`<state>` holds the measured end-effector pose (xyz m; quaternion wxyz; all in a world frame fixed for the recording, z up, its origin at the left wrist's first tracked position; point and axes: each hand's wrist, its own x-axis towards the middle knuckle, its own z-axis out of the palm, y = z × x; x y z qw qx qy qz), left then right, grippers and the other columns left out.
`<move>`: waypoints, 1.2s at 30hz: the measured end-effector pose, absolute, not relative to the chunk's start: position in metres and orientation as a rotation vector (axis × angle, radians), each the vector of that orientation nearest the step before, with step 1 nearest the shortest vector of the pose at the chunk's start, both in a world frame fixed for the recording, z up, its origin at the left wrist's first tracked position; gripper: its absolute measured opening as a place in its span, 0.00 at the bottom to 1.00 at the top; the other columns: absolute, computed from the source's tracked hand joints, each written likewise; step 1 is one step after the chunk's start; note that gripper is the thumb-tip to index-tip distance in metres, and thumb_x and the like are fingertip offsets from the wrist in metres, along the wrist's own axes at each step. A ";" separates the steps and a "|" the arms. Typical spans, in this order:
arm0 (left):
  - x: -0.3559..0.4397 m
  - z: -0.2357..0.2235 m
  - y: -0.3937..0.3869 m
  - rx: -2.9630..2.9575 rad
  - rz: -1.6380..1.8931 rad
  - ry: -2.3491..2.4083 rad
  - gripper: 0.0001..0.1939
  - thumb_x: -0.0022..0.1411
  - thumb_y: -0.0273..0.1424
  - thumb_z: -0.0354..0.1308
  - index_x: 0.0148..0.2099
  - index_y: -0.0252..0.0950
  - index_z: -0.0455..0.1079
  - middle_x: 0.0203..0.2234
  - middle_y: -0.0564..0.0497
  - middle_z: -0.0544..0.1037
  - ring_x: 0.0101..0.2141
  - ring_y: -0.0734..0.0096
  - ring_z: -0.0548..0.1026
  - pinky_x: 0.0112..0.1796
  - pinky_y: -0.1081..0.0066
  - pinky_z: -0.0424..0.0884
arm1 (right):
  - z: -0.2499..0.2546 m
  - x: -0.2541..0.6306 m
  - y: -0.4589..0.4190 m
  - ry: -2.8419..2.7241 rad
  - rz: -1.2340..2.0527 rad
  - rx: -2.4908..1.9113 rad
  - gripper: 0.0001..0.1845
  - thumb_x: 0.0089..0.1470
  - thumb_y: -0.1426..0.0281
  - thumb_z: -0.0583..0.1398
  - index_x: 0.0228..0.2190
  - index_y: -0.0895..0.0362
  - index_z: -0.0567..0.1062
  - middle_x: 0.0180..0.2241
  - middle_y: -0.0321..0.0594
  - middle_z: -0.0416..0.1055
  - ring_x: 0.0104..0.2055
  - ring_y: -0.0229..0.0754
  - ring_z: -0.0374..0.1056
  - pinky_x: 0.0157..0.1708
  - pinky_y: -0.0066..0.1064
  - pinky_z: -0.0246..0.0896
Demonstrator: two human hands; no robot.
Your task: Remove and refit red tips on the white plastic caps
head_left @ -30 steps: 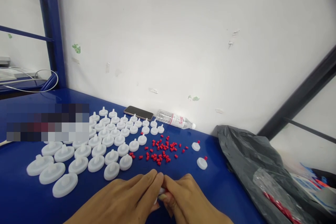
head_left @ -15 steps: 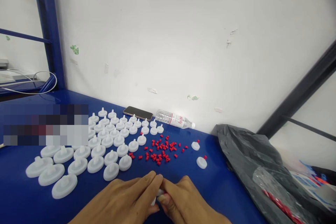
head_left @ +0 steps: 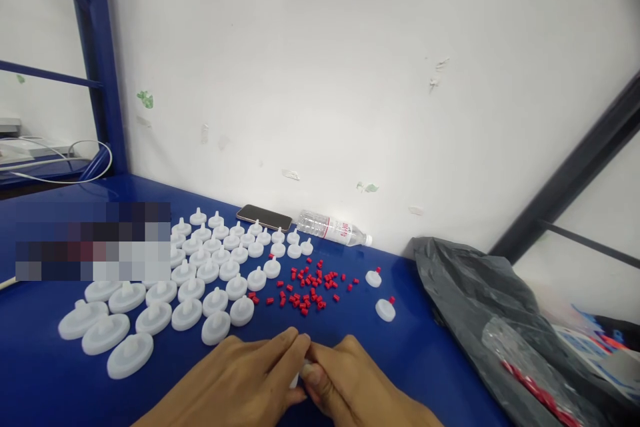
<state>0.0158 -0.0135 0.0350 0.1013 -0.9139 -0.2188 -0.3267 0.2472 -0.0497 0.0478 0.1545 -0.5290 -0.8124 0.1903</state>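
Observation:
My left hand [head_left: 245, 373] and my right hand [head_left: 357, 380] meet at the bottom middle, fingers pressed together. Between them a bit of a white plastic disc [head_left: 295, 380] shows; the fingers hide most of it. Whether a red cap is also in them I cannot tell. Just beyond the fingers lies a scatter of small red caps [head_left: 313, 291]. To the left stand many white plastic discs [head_left: 187, 313], each with a nozzle pointing up. On the right lie two white discs [head_left: 385, 310] with red caps on their nozzles.
A phone [head_left: 264, 217] and a clear bottle lying on its side [head_left: 333, 227] are against the wall. A grey plastic bag [head_left: 450, 280] covers the table's right side, with a clear bag of red pieces [head_left: 535, 387] on it. A blurred patch hides part of the left side.
The view has shifted slightly, so the things on the table appear a little farther right. Both hands stay together on the white disc, with hardly any finger movement.

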 end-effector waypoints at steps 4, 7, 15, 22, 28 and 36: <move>0.016 0.039 -0.011 -2.638 -0.908 -0.786 0.16 0.81 0.40 0.52 0.60 0.40 0.75 0.47 0.50 0.90 0.40 0.61 0.89 0.34 0.70 0.85 | 0.063 0.257 -0.035 -2.382 0.526 -1.372 0.29 0.78 0.48 0.42 0.35 0.49 0.71 0.35 0.32 0.75 0.38 0.40 0.70 0.41 0.30 0.62; 0.007 0.047 -0.001 -2.477 -0.841 -0.936 0.24 0.78 0.46 0.54 0.65 0.39 0.74 0.52 0.43 0.88 0.43 0.51 0.89 0.35 0.61 0.87 | 0.075 0.268 -0.026 -2.309 0.439 -1.386 0.31 0.79 0.52 0.44 0.25 0.53 0.61 0.24 0.30 0.62 0.27 0.35 0.59 0.34 0.32 0.51; -0.035 0.075 0.015 -2.476 -0.205 -1.590 0.20 0.74 0.31 0.49 0.51 0.43 0.83 0.43 0.42 0.89 0.39 0.46 0.89 0.36 0.57 0.82 | 0.086 0.291 -0.006 -2.316 -0.081 -1.875 0.32 0.72 0.60 0.53 0.16 0.56 0.55 0.17 0.30 0.46 0.21 0.36 0.38 0.29 0.39 0.35; -0.033 0.066 0.015 -2.481 0.133 -1.766 0.23 0.75 0.27 0.45 0.61 0.38 0.79 0.49 0.33 0.87 0.45 0.36 0.88 0.43 0.43 0.83 | 0.082 0.307 -0.001 -2.356 -0.393 -2.114 0.21 0.66 0.65 0.60 0.20 0.52 0.74 0.20 0.39 0.72 0.24 0.43 0.70 0.27 0.37 0.37; -0.029 0.058 0.014 -2.454 0.023 -1.704 0.20 0.73 0.28 0.51 0.56 0.36 0.82 0.43 0.32 0.88 0.41 0.33 0.88 0.38 0.43 0.84 | 0.083 0.314 0.001 -2.248 -0.520 -2.194 0.15 0.70 0.59 0.61 0.32 0.53 0.78 0.26 0.43 0.79 0.28 0.50 0.77 0.27 0.36 0.40; -0.023 0.073 0.016 -2.481 0.090 -1.811 0.20 0.72 0.26 0.54 0.59 0.33 0.81 0.45 0.31 0.88 0.44 0.33 0.88 0.43 0.41 0.83 | 0.054 0.290 0.012 -2.315 -0.581 -1.639 0.07 0.72 0.69 0.61 0.44 0.52 0.81 0.41 0.42 0.83 0.45 0.51 0.77 0.46 0.41 0.63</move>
